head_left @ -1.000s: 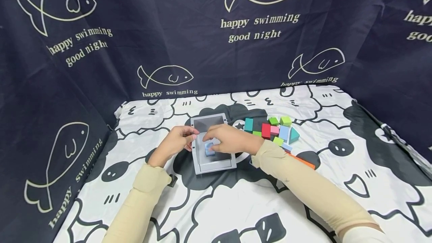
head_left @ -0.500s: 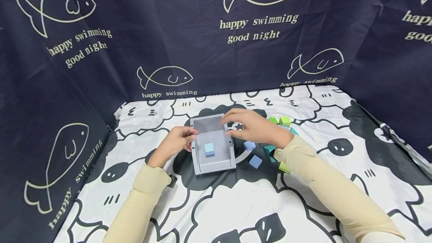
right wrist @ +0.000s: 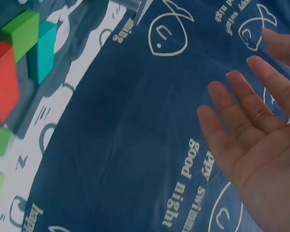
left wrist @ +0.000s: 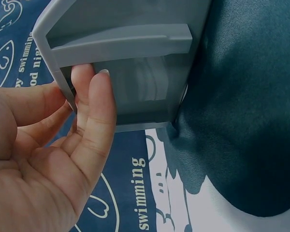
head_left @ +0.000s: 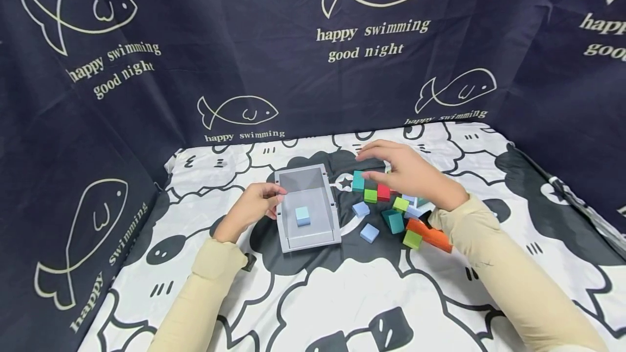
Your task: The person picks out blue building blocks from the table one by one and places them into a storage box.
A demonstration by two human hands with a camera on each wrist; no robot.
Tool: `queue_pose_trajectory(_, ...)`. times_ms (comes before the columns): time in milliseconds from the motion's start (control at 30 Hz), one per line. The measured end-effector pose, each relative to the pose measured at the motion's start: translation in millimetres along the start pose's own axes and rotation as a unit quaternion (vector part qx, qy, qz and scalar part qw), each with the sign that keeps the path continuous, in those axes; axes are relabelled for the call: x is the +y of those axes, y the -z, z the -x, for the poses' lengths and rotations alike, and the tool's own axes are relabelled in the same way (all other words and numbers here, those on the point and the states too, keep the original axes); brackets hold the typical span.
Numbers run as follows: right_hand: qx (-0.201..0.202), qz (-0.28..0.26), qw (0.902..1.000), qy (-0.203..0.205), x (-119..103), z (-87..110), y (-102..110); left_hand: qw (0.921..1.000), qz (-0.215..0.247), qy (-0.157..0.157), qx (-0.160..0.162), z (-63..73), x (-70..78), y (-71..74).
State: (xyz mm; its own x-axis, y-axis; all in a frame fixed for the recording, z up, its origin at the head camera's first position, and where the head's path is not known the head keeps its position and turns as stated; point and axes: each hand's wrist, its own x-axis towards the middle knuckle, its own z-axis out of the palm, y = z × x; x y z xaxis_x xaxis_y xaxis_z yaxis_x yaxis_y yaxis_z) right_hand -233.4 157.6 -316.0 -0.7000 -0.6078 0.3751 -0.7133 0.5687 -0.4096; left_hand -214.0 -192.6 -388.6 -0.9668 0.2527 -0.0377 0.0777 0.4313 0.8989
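Observation:
A grey plastic box lies in the middle of the head view, and a light blue block sits inside it. At the box's left side, my left hand pinches the rim; the left wrist view has thumb and fingers on either side of that grey wall. My right hand hovers above the loose blocks with its fingers spread and nothing held. Below or beside it are a teal block, a red block and a green block. The hand and forearm hide some blocks.
Right of the box lie two light blue blocks, the nearer block apart from the pile. An orange piece and a lime block are at the pile's front. A dark blue fish-print curtain stands behind the cartoon-print cloth.
My right hand has left the light blue block in the box and moved right, over the pile, uncovering several blocks. The left hand stays on the box's rim.

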Motion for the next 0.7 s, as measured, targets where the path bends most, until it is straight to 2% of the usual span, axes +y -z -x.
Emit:
queue_pose_trajectory(200,0.019,0.006,0.9997,-0.014,14.3,9.6,7.0,1.0000,0.001,0.004,-0.001,-0.1,0.7,0.7)
queue_pose_trajectory(600,0.019,0.003,0.9948,-0.100,56.3,26.4,11.6,0.9999,0.004,0.011,0.001,-1.9,-1.9,1.1)
queue_pose_trajectory(700,0.017,0.003,0.9938,-0.109,63.9,30.4,12.1,0.9999,0.005,0.012,0.000,-1.5,-1.7,0.9)
